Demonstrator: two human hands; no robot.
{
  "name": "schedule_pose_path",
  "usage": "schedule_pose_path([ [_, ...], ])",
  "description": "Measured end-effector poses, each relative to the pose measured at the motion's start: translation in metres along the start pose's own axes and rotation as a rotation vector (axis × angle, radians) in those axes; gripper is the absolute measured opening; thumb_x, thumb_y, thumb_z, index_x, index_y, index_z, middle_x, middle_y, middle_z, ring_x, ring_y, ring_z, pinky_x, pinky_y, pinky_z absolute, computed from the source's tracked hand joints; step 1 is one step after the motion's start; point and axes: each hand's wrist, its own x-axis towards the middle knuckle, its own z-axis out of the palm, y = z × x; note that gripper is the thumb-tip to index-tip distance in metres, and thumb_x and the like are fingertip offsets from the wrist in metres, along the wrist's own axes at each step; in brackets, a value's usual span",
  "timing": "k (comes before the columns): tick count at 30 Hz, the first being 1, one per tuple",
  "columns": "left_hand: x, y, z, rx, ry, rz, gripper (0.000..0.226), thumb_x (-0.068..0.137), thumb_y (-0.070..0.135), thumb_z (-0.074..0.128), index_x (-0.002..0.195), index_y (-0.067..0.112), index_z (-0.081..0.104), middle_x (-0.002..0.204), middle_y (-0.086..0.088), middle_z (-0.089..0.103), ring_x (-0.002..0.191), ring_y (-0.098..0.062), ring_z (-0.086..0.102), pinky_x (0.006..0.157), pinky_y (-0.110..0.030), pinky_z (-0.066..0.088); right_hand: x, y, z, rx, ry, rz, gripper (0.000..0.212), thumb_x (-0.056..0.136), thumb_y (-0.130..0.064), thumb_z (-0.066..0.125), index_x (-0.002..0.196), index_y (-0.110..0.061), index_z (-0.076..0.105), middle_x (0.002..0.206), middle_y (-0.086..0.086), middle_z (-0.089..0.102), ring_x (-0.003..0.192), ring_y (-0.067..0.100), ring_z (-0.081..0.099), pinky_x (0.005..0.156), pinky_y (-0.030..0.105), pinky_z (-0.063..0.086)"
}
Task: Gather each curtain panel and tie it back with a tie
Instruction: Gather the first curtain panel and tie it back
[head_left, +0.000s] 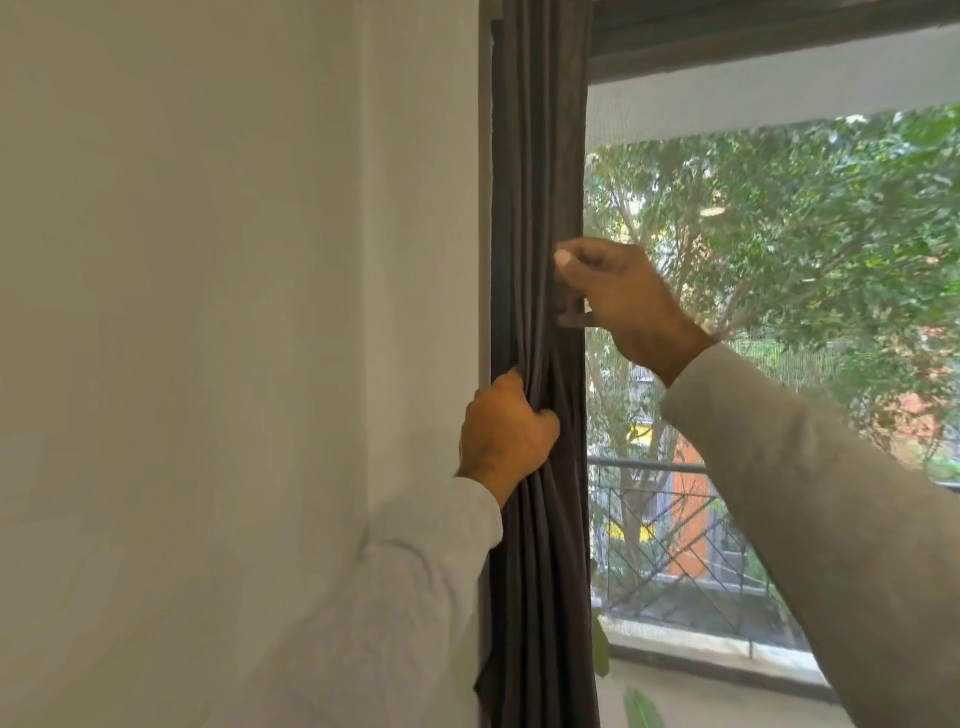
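1. Beside a pale wall (234, 312), we stand at a window (779, 260) with trees and a railing (649, 467) outside.
2. Our dark curtain (540, 156) hangs bunched in a narrow column between wall and glass, right at the window's left edge.
3. Our left hand (506, 431) grips the bundle from the wall side, fingers (545, 415) curled round the folds and pinching them into a waist.
4. Our right hand (613, 296) sits higher on the window side, fingers clenched against the curtain's edge. It seems to pinch a fold or something small; we cannot tell which, since the fabric hides the tips.
5. We see no tie clearly. A short pale bit shows under the right hand, but it is too small to name.
6. We judge the gathering nearly done and the tying not yet begun.
7. What could go wrong:
   - If the left hand loosens while we reach for a tie, the folds could spread and slide back across the glass.
   - If the right hand pulls hard downward, the top of the curtain could strain at its hanging, which is out of view.
   - Outer folds on the window side may escape the grip and leave a loose bundle.
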Motion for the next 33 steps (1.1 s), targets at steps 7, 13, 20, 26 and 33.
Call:
schedule_pose_path([
  [7,-0.036,-0.027,0.026,0.063,-0.102,-0.058,0.039,0.099,0.02,0.065,0.135,0.006,0.062,0.109,-0.013,0.073,0.099,-0.034,0.072,0.089,-0.043,0.064,-0.049,0.086,0.014,0.07,0.156,0.279,0.042,0.095,0.016,0.062,0.125,-0.011,0.049,0.114,0.013,0.057,0.066,0.021,0.069,0.052,0.031,0.062],
  [13,-0.056,-0.052,0.045,0.028,-0.131,-0.166,0.024,0.097,0.022,0.068,0.114,0.005,0.068,0.102,-0.012,0.071,0.096,-0.034,0.07,0.084,-0.046,0.063,-0.076,0.145,0.011,0.034,0.047,0.388,0.048,0.093,-0.007,0.079,0.134,-0.014,0.056,0.11,0.006,0.075,0.076,0.018,0.075,0.054,0.023,0.058],
  [20,-0.063,-0.09,0.058,-0.244,-0.351,-0.396,0.038,0.092,0.029,0.082,0.119,0.016,0.059,0.115,0.002,0.068,0.107,-0.019,0.068,0.102,-0.038,0.059,-0.069,0.173,-0.004,0.4,-0.187,0.494,0.044,0.091,0.005,0.071,0.135,-0.001,0.066,0.128,0.022,0.073,0.116,0.041,0.071,0.104,0.054,0.056],
  [26,-0.083,-0.119,0.068,0.138,-0.403,-0.294,0.056,0.091,0.067,0.067,0.097,0.012,0.061,0.103,-0.007,0.071,0.094,-0.027,0.072,0.077,-0.036,0.058,-0.085,0.193,0.002,0.28,-0.068,0.477,0.023,0.091,-0.004,0.077,0.114,0.0,0.077,0.108,0.016,0.08,0.1,0.035,0.078,0.084,0.039,0.065],
  [33,-0.101,-0.112,0.078,0.26,-0.246,-0.268,0.041,0.109,0.047,0.054,0.086,0.014,0.052,0.085,-0.001,0.054,0.081,-0.024,0.058,0.067,-0.032,0.044,-0.185,0.234,0.013,-0.164,-0.036,0.297,0.017,0.096,-0.021,0.077,0.113,-0.023,0.077,0.096,-0.019,0.076,0.084,-0.011,0.073,0.07,0.006,0.054],
])
